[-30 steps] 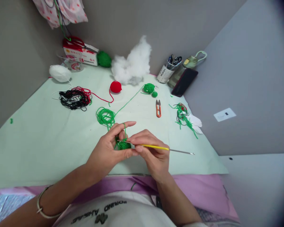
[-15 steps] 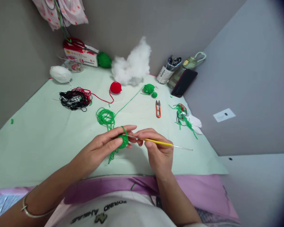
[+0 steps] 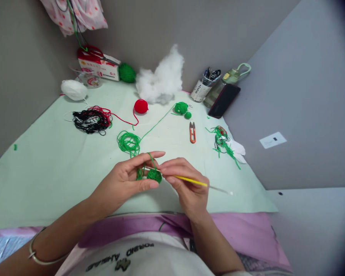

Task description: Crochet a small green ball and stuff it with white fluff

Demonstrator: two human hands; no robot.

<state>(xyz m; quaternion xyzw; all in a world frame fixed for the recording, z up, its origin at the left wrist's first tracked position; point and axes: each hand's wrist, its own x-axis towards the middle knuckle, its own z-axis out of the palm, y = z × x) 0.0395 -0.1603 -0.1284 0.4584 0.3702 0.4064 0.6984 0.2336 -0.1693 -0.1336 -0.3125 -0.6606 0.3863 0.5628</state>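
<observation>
My right hand [image 3: 188, 184] is closed around the yellow grip of a crochet hook [image 3: 191, 180], its thin metal tip pointing left into the work. A small round green crocheted piece [image 3: 154, 176] sits between the thumb and fingers of my left hand [image 3: 126, 174]. Green yarn runs up from the piece over my left index finger. More loose strands show inside the left palm. Just beyond that hand lies a loose coil of green yarn [image 3: 128, 142], from which a strand leads to a small green ball [image 3: 181, 108]. The hook's tip is partly hidden by fingers.
Orange thread snips [image 3: 192, 133] lie beyond my right hand, with green yarn scraps [image 3: 222, 142] to their right. Farther back are a red yarn ball [image 3: 140, 106], white stuffing [image 3: 161, 82], a black-and-red yarn tangle [image 3: 92, 120], a pen cup [image 3: 201, 90] and a leaning phone [image 3: 224, 101].
The green piece has shifted slightly right and down. My left thumb has lowered, widening the gap below the index finger. My right hand and the hook have tilted a little, the hook's back end lower.
</observation>
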